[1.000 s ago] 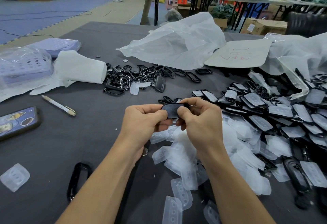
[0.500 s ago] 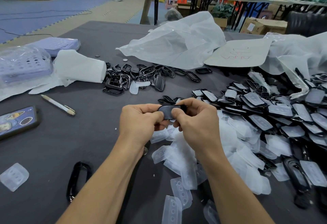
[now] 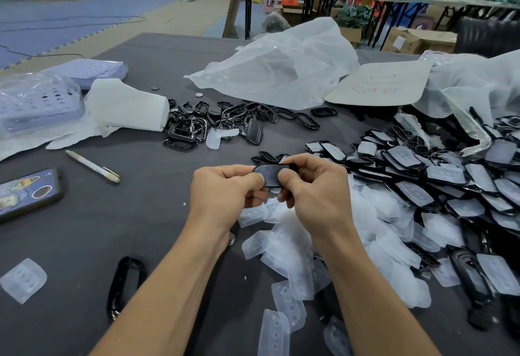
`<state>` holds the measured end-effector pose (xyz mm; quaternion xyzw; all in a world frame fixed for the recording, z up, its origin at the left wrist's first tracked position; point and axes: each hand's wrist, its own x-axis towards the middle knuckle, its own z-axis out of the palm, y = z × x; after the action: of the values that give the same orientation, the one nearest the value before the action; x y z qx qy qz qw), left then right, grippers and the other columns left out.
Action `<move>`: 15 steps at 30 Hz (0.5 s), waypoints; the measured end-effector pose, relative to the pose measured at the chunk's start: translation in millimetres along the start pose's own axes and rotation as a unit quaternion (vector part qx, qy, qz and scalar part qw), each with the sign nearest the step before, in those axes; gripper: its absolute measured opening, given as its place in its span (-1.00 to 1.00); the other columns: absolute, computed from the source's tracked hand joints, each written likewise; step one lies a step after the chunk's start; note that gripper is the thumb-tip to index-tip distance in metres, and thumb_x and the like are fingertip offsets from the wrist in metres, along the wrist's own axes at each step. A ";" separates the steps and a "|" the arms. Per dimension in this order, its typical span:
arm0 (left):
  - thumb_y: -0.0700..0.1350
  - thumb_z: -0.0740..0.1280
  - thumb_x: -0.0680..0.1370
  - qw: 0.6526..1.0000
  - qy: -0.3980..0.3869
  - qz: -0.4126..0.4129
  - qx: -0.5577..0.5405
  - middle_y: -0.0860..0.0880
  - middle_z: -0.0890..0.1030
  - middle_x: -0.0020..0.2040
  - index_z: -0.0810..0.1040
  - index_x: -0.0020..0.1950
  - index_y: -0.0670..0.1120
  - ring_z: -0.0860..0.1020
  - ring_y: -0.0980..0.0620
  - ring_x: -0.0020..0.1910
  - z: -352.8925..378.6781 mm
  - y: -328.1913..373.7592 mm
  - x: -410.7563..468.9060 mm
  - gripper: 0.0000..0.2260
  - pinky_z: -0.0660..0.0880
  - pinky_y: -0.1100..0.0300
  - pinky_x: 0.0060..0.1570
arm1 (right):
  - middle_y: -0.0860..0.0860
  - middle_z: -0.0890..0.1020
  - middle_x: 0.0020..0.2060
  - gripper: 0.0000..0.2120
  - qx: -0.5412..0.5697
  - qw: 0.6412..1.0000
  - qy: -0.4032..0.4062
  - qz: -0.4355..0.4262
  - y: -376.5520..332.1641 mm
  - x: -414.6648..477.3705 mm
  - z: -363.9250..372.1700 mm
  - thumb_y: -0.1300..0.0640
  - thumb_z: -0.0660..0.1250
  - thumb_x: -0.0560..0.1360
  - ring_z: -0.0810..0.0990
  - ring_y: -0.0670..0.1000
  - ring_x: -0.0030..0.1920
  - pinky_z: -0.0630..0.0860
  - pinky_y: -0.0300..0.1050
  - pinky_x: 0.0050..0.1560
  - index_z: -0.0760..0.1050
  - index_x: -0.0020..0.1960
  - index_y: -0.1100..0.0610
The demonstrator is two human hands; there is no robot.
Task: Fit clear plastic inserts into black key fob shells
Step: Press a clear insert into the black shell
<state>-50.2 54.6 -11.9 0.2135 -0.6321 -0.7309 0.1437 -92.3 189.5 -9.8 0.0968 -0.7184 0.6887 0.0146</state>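
Both hands, left hand point(image 3: 225, 189) and right hand point(image 3: 315, 189), pinch one black shell point(image 3: 269, 175); uneven thumb pressure may seat its insert crooked.

Both hands point(image 3: 277, 189) pinching black shell point(image 3: 269, 175), clear inserts point(image 3: 289, 246) below

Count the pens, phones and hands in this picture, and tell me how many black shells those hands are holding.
pen: 1
phone: 1
hands: 2 (left hand, right hand)
black shell pinched between both hands: 1
Total: 5
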 end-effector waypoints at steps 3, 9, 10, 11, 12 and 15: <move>-0.40 0.38 0.48 0.998 -0.057 -0.015 -0.006 -0.21 0.75 -0.21 0.79 -0.17 -0.13 0.72 -0.01 -0.28 -3.3 3.3 0.0 -0.76 0.61 0.25 -0.30 | -0.03 0.61 -0.48 -0.83 0.010 1.000 0.012 0.006 -0.6 0.8 -1.7 0.42 0.39 0.52 0.52 -0.04 -0.50 0.45 -0.27 -0.45 0.64 -0.11 0.18; -0.26 0.37 0.40 0.995 -0.096 -0.029 0.001 -0.19 0.76 -0.16 0.79 -0.16 -0.10 0.75 -0.01 -0.22 -6.7 6.8 -0.6 -0.80 0.62 0.25 -0.29 | -0.01 0.62 -0.46 -0.82 -0.004 1.000 0.017 0.007 -1.4 0.0 -3.5 0.40 0.40 0.52 0.53 -0.04 -0.49 0.46 -0.26 -0.43 0.65 -0.12 0.16; -0.28 0.41 0.47 0.996 -0.091 -0.024 0.000 -0.19 0.76 -0.18 0.79 -0.19 -0.08 0.74 0.00 -0.25 -6.5 6.8 -0.8 -0.82 0.61 0.25 -0.30 | -0.01 0.62 -0.46 -0.82 -0.009 1.000 0.017 0.005 -1.9 -0.2 -3.6 0.39 0.41 0.51 0.54 -0.04 -0.48 0.47 -0.25 -0.42 0.65 -0.13 0.14; -0.29 0.42 0.53 0.996 -0.085 -0.019 0.002 -0.18 0.76 -0.19 0.79 -0.21 -0.07 0.74 0.01 -0.27 -6.1 5.8 -0.4 -0.78 0.62 0.25 -0.31 | -0.01 0.64 -0.44 -0.83 -0.014 1.000 0.017 0.003 -2.4 -0.9 -3.5 0.38 0.42 0.50 0.56 -0.04 -0.46 0.48 -0.23 -0.40 0.66 -0.13 0.12; -0.30 0.41 0.56 0.997 -0.077 -0.017 0.000 -0.18 0.76 -0.20 0.79 -0.22 -0.08 0.73 0.01 -0.28 -5.7 5.1 -0.4 -0.76 0.62 0.25 -0.31 | -0.01 0.66 -0.41 -0.84 -0.019 1.000 0.021 0.001 -2.9 -1.7 -3.4 0.34 0.44 0.50 0.60 -0.03 -0.42 0.52 -0.20 -0.36 0.67 -0.12 0.09; -0.30 0.43 0.57 0.999 -0.041 -0.014 -0.017 -0.19 0.75 -0.22 0.77 -0.22 -0.14 0.72 0.00 -0.31 -2.8 5.2 -2.1 -0.79 0.63 0.24 -0.34 | -0.10 0.72 -0.28 -0.88 -0.060 0.995 0.075 -0.017 -3.0 -4.4 -4.5 0.20 0.50 0.47 0.69 -0.09 -0.26 0.61 -0.20 -0.18 0.68 -0.11 -0.01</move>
<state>-47.2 52.4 -6.9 0.1898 -0.6219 -0.7515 0.1115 -88.0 194.3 -7.3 0.0561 -0.7537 0.6492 0.0856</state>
